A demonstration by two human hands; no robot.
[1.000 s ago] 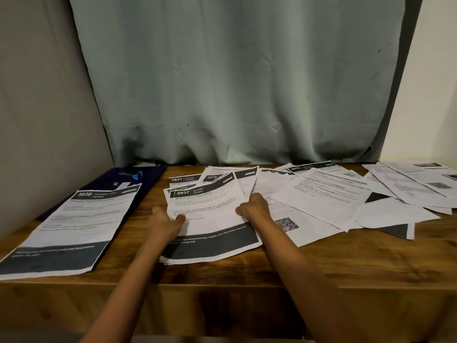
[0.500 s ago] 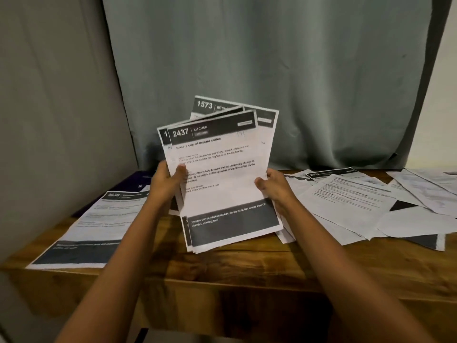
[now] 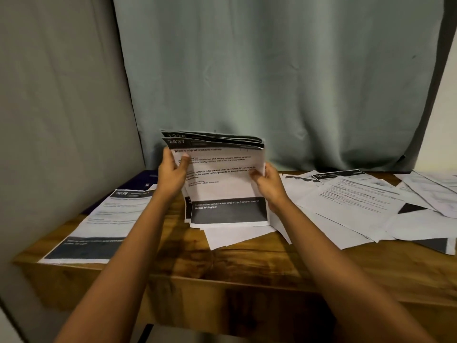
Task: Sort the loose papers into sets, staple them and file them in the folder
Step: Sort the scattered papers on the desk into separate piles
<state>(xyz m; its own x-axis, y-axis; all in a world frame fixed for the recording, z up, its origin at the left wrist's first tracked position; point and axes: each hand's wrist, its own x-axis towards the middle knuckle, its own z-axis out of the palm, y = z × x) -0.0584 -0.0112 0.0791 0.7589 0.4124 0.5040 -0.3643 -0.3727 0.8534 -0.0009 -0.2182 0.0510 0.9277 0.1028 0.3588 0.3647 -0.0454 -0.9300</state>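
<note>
- Gripping the left edge of a sheaf of printed sheets (image 3: 222, 179), the left hand (image 3: 171, 177) had its thumb across the front page and its fingers behind.
- The right hand (image 3: 269, 184) pinched the sheaf's right edge, thumb in front and fingers curled behind the pages.
- The sheaf stood nearly upright between both hands above the middle of the wooden table (image 3: 247, 263), its top leaning away. The front page bore the number 2437 in a dark header and had a dark band along its foot. Whether the lower edge touched the tabletop could not be told.
- A blank white sheet (image 3: 235, 236) lay flat on the table just under the sheaf, skewed towards the front edge.
- A sheet numbered 3638 (image 3: 106, 219) lay flat along the table's left edge, reaching the front left corner.
- A dark blue folder (image 3: 141, 180) lay at the back left corner, partly covered by that sheet.
- Loose papers (image 3: 358, 206) overlapped in a spread across the right half of the table, out to its right edge.
- A grey-green curtain (image 3: 272, 82) hung behind the table's back edge.
</note>
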